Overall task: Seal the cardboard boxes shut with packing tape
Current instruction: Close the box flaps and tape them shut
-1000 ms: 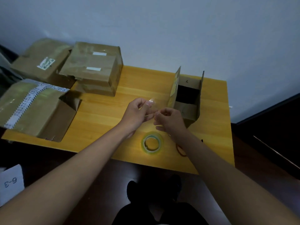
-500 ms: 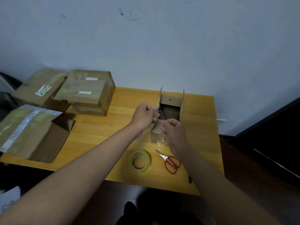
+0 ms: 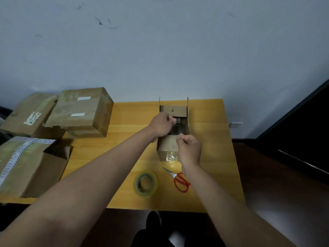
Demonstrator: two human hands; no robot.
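Observation:
A small cardboard box point(image 3: 168, 146) stands on the wooden table point(image 3: 210, 150) with its two side flaps upright and its far flap marked with a 7. A clear strip of packing tape point(image 3: 175, 128) is stretched over the box opening. My left hand point(image 3: 161, 125) pinches its far end. My right hand point(image 3: 189, 148) pinches its near end above the box's front flap. The tape roll point(image 3: 145, 183) lies flat on the table in front of the box.
Red-handled scissors point(image 3: 179, 180) lie right of the tape roll. Three larger cardboard boxes point(image 3: 80, 113) crowd the table's left side, one point(image 3: 26, 164) near the front edge. A wall stands just behind the table. My feet show below the table's front edge.
My head has lifted and the view has shifted. Both hands have carried the tape strip from above the roll forward and now hold it over the small box's opening.

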